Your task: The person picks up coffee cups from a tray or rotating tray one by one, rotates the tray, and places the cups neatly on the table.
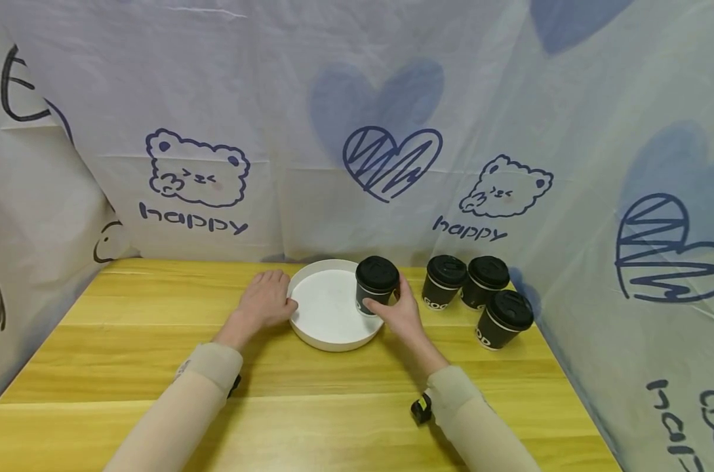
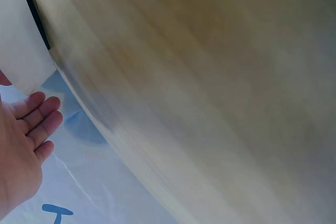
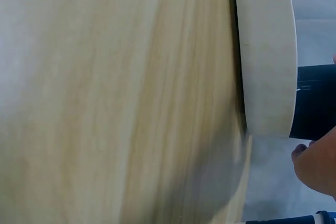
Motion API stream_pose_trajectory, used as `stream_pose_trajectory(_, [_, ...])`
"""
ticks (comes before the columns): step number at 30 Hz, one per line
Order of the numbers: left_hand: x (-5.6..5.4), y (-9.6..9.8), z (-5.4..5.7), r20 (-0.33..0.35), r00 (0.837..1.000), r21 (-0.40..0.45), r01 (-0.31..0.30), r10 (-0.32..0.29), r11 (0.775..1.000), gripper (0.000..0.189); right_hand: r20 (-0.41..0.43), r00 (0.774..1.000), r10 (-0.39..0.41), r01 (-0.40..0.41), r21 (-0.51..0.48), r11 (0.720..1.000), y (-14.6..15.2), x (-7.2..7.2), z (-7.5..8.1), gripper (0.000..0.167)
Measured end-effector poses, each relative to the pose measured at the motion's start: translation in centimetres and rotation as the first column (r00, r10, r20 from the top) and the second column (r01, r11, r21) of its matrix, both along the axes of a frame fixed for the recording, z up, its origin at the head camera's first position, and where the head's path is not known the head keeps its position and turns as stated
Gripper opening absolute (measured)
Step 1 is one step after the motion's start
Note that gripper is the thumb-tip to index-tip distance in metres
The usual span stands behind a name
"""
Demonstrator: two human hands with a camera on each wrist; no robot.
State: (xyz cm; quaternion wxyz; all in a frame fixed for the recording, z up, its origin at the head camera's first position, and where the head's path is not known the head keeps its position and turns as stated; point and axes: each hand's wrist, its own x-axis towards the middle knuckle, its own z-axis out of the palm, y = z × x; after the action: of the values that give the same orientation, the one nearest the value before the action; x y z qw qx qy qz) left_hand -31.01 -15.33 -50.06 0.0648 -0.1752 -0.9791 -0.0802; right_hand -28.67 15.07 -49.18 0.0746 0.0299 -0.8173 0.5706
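In the head view my right hand [image 1: 400,311] grips a black lidded paper coffee cup [image 1: 377,282] from its right side, thumb across the front. The cup is over the right part of a round white tray [image 1: 327,305]; whether its base touches the tray cannot be told. My left hand [image 1: 265,301] holds the tray's left rim, thumb tip at the edge. The left wrist view shows that hand's loosely bent fingers [image 2: 42,119] beside the tray's outer wall [image 2: 31,40]. In the right wrist view the cup [image 3: 315,100] shows dark beyond the tray wall [image 3: 268,51].
Right of the tray stand three more black lidded cups: one nearest the tray [image 1: 444,282], one behind right [image 1: 484,282] and one further forward [image 1: 504,319]. They are on a yellow wood-grain table [image 1: 309,406]. A printed white cloth [image 1: 297,131] hangs behind and at both sides.
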Motion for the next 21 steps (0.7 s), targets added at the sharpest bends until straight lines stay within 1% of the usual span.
stream_pose_trajectory(6, [-0.2, 0.0, -0.1, -0.002, 1.000, -0.001, 0.002, -0.002, 1.000, 0.049, 0.006, 1.000, 0.009, -0.009, 0.006, 1.000, -0.1, -0.5, -0.2, 0.095])
stream_pose_trajectory(12, [-0.1, 0.1, 0.0, 0.006, 1.000, -0.004, 0.007, -0.007, 1.000, 0.052, 0.015, 1.000, -0.006, 0.006, 0.021, 1.000, -0.3, -0.9, -0.6, 0.093])
stream_pose_trajectory(21, [0.1, 0.2, 0.3, 0.005, 1.000, -0.006, 0.003, -0.003, 1.000, 0.053, -0.001, 1.000, -0.005, 0.005, -0.010, 1.000, -0.4, -1.0, -1.1, 0.085])
